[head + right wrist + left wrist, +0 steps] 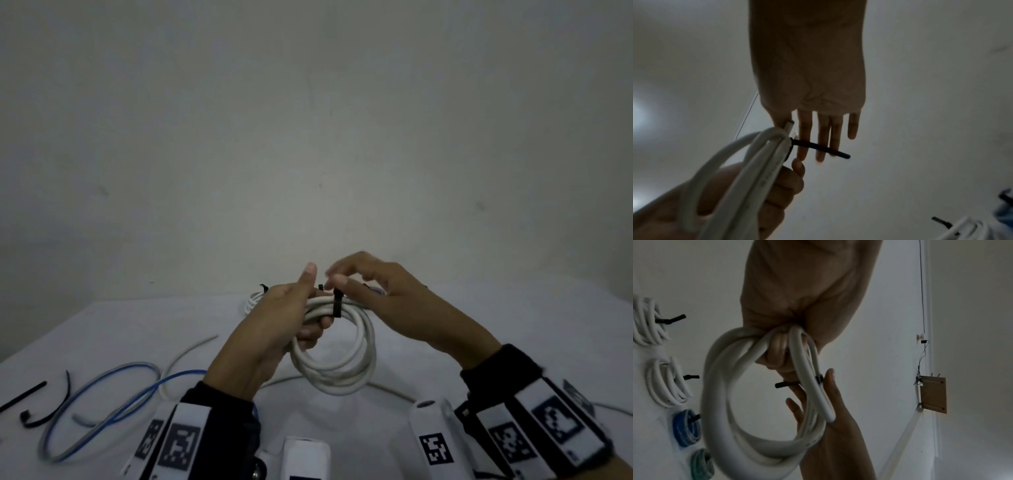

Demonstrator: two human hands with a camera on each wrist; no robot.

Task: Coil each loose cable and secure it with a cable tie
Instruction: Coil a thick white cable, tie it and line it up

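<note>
My left hand (301, 301) grips a white coiled cable (366, 346) above the table, fingers curled through the loops (777, 353) and thumb pointing up. A black cable tie (336, 305) wraps the top of the coil, right beside that grip. Its tail (818, 147) sticks out sideways across the straight fingers (823, 138) of my right hand (337, 277). In the left wrist view the right thumb (829, 378) rests at the tie's head (819, 378) and the other fingers lie behind the coil. A cut end of the cable (790, 125) shows by the tie.
Several tied coils lie at the back of the table: white (663, 382), blue (686, 428) and green (701, 465). A loose blue and grey cable (102, 394), a loose white cable (191, 349) and spare black ties (24, 395) lie on the left of the white table (445, 308).
</note>
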